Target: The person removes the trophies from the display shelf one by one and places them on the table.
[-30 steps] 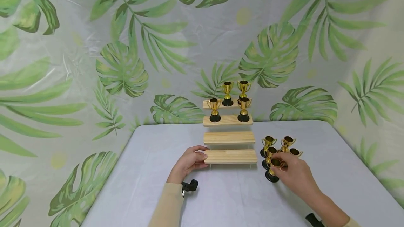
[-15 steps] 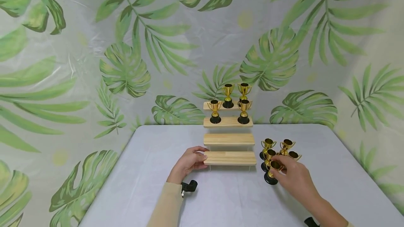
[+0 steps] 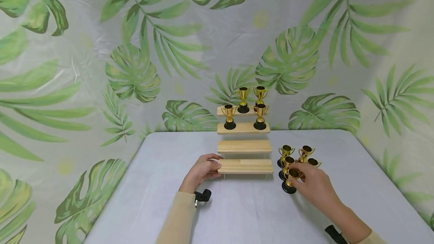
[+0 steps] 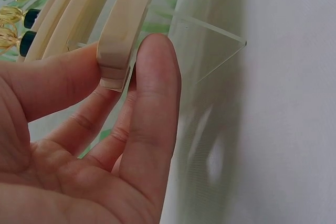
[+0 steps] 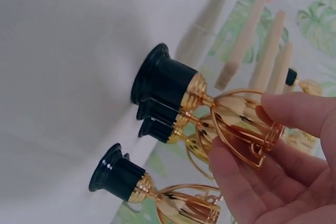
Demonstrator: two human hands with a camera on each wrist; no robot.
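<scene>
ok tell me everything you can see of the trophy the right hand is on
The small trophy is a shiny gold, plastic-looking cup with two thin loop handles on a ribbed gold stem and a round black base. It stands upright on the white table, nearest of the cluster right of the wooden steps. The right hand pinches its cup.

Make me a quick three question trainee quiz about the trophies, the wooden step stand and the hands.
1. How many trophies stand on the stand?
2. True or false: the left hand grips the end of the lowest step.
3. The right hand holds: A) a trophy's base, B) the cup of the front trophy, C) nothing.

Key: 1. Four, all on the upper two steps. 2. True, thumb and fingers pinch its edge. 3. B; its base sits on the table.
</scene>
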